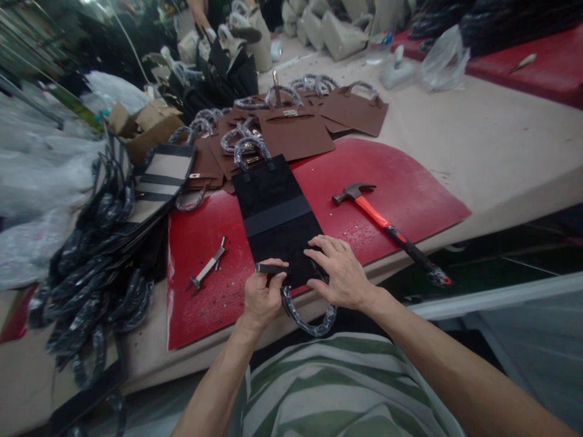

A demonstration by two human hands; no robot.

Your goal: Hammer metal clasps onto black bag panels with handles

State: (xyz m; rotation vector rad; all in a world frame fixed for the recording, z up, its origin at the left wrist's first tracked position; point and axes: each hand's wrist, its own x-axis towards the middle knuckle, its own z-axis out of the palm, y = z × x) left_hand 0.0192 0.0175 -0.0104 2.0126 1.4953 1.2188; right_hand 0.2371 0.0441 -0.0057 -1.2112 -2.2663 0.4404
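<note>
A flat black bag panel (273, 212) with a handle at each end lies on a red cutting mat (392, 188). My left hand (263, 296) is closed, pinching a small dark strap tab (268, 267) at the panel's near edge. My right hand (339, 271) lies flat with fingers spread on the panel's near corner. The near plastic-wrapped handle (310, 323) hangs over the table edge below my hands.
A hammer with an orange and black grip (387, 226) lies right of the panel. A metal punch tool (207, 267) lies left of it. Brown bag panels (296, 130) are stacked behind; black and beige ones (155, 182) are piled at left. A cardboard box (150, 124) stands beyond.
</note>
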